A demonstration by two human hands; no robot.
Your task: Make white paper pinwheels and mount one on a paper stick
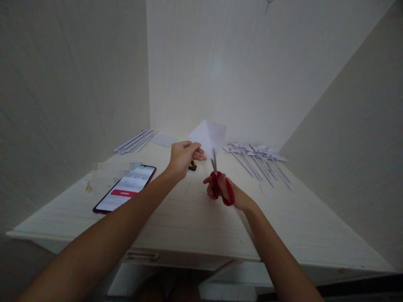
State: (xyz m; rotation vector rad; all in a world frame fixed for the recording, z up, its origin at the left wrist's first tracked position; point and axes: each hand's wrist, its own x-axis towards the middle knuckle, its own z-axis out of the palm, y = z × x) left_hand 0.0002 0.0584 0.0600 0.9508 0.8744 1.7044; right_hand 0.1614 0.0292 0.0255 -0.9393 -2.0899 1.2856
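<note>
My left hand [186,157] pinches the left corner of a creased white sheet of paper [209,136], holding it up above the table. In my right hand [222,188] is a pair of red-handled scissors [214,161], with fingers through the loops. The blades point up and away from me and meet the paper's lower corner. How far they cut into it I cannot tell. Behind my left hand, partly hidden, lies a small black and yellow object [192,166] on the tabletop.
A phone [126,188] showing a timer lies at the left. Rolled paper sticks [136,141] and a flat paper piece [163,140] are at the back left. Paper pinwheel-like shapes on sticks [258,155] lie at the back right. Walls enclose the white table [189,226] on three sides.
</note>
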